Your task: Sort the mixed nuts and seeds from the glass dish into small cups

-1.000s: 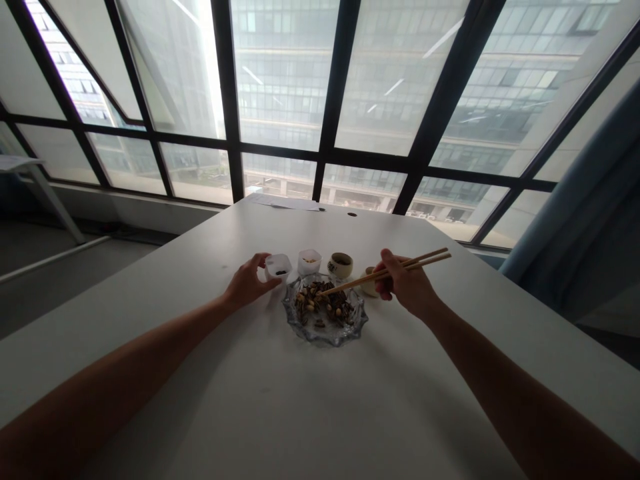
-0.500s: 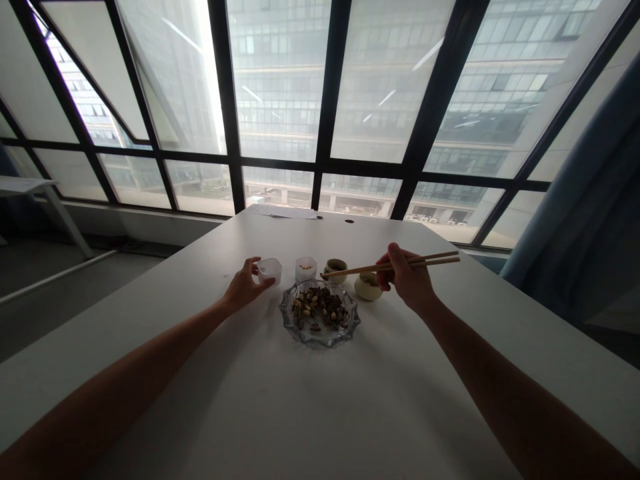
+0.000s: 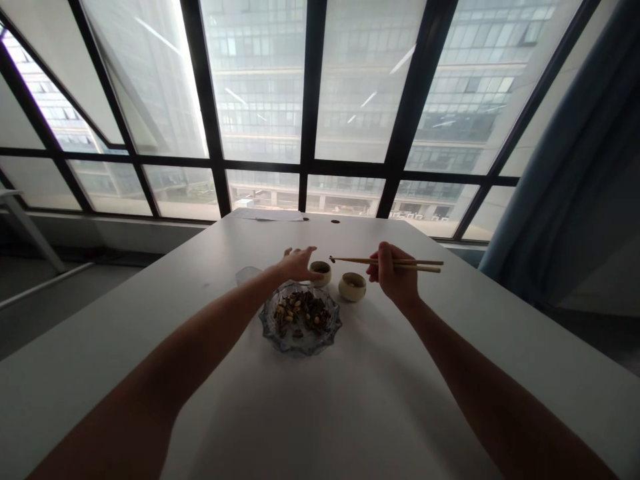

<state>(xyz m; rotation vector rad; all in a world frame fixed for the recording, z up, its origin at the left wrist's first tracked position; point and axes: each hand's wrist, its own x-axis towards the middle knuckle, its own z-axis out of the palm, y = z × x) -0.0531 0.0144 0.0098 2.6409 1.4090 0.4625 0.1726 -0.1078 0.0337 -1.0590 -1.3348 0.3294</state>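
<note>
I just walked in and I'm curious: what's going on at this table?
A person's right hand holds wooden chopsticks, a small dark piece at their tips. Their left hand is spread at one small round cup; whether it touches, I can't tell. Another round cup stands to the right. Nearer the person, a scalloped glass dish holds mixed dark and pale pieces.

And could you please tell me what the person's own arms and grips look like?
The left arm and right arm are bare along all that shows, with no sleeves, markings or cables in sight, each tapering towards a slimmer wrist without a visible watch or bracelet. The left grip and right grip are ungloved human hands; rings are too small to tell.
</note>
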